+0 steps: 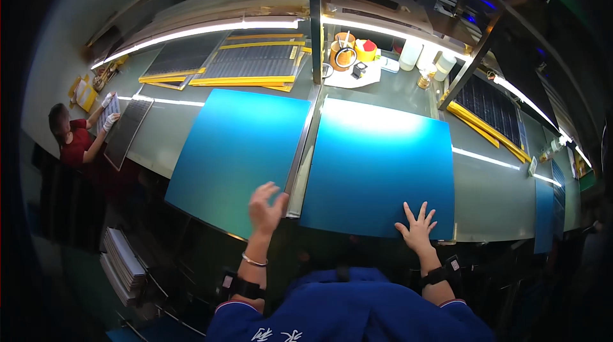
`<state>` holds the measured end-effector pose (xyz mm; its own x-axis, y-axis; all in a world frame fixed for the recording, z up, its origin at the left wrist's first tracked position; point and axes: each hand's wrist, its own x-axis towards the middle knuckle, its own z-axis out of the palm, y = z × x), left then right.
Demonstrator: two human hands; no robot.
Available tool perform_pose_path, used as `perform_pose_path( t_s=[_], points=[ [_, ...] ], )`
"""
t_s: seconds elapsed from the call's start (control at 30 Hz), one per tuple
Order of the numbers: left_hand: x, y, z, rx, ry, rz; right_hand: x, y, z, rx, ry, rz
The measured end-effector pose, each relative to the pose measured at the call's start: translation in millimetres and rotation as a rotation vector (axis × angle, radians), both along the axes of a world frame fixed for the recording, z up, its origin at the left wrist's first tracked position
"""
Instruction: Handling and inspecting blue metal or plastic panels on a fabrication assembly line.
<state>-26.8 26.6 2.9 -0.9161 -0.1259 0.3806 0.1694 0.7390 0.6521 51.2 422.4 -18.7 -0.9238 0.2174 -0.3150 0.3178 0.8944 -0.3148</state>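
Observation:
Two large blue sheets lie side by side on the workbench. My right hand [418, 227], fingers spread, is over the near right corner of the right blue sheet [377, 163]; it appears to rest on the surface. My left hand [266, 206] is at the near right part of the left blue sheet [239, 150], fingers apart and slightly curled, with nothing in it. Whether it touches that sheet I cannot tell. Between the sheets runs a narrow metal strip [300, 179]. A bracelet circles my left wrist, and dark bands are strapped round both forearms.
Dark striped panels with yellow edging [246, 64] lie at the back left, more [488, 118] at the right. Bottles [410, 54] and an orange cup [341, 54] stand behind under a strip light. A metal post [315, 22] rises mid-bench. Far left, a person [76, 141] in white gloves holds a panel.

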Motion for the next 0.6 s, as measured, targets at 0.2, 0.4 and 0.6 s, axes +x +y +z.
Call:
perform_pose_path(
  t_s=[0.2,0.4,0.6],
  points=[
    [69,-133,-54,-0.015,0.126,0.997,5,-6,-6,-0.098,0.220,-0.138],
    [72,-196,-104,1.857,-0.111,0.330,11,-67,13,-0.388,0.623,-0.043],
    [62,-198,-66,1.518,0.088,0.262,13,-115,31,-0.531,0.607,0.082]
  ],
)
